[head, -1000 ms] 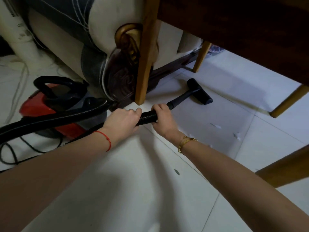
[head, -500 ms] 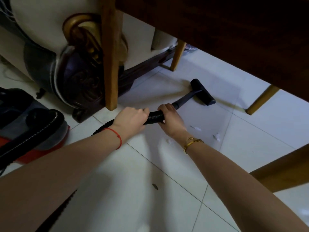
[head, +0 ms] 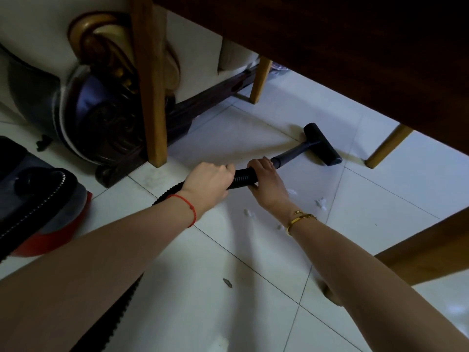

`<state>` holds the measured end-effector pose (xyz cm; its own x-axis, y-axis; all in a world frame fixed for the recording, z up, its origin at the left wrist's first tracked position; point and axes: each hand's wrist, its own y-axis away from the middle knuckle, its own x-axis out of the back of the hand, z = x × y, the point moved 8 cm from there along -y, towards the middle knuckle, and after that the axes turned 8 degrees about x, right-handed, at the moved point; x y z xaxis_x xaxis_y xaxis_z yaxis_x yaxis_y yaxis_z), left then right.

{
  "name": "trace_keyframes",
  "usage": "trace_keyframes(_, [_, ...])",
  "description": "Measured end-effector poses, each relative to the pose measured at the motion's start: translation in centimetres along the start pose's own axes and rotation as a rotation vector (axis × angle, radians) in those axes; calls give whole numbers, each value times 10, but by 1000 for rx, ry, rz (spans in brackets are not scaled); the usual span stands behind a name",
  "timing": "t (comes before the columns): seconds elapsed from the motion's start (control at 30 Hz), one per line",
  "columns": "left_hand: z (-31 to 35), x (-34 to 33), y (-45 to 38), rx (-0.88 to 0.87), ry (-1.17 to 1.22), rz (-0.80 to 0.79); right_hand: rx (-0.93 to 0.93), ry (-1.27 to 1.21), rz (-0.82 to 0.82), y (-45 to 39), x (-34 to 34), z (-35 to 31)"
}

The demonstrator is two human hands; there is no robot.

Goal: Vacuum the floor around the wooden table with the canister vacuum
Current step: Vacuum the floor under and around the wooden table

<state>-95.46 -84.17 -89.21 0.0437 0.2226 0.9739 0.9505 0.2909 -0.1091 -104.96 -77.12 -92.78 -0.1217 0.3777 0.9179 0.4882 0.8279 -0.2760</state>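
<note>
Two hands, yours, grip one black ribbed hose (head: 242, 177) under the wooden table.

Far left: canister vacuum (head: 43, 212), red base with a dark grey top, sits on the white tiled floor (head: 193, 295); its hose leaves the body, runs down out of view and reappears beneath your left forearm.

Left of centre: carved dark wood sofa base (head: 109, 133) with a gilt scroll and cream upholstery, standing just behind a light wooden table leg (head: 152, 97).

Centre: your left hand (head: 206, 182), a red string bracelet (head: 186, 208) on the wrist, has its fingers curled round the hose from above. Your right hand (head: 266, 184), a gold bangle (head: 300, 219) on the wrist, wraps the same hose just beyond it, at the joint with the rigid dark wand (head: 291, 153).

Centre right: the wand runs up and right to the black floor nozzle (head: 322, 144), which lies flat on the tiles beneath the dark wooden counter (head: 330, 47), between the far legs. Small white scraps (head: 320, 202) lie on the tiles near your right wrist; one dark scrap (head: 227, 283) lies nearer you, between your forearms.

Right: a further light wooden leg (head: 388, 146) slants down to the floor near the nozzle, and a broad wooden rail (head: 431, 247) crosses the lower right edge.
</note>
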Motion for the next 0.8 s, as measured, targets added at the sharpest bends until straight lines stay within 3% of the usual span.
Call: trace_keyframes(0.8, [-103,45,210,184,32,-42,356,-197,-174,45,-21,-221])
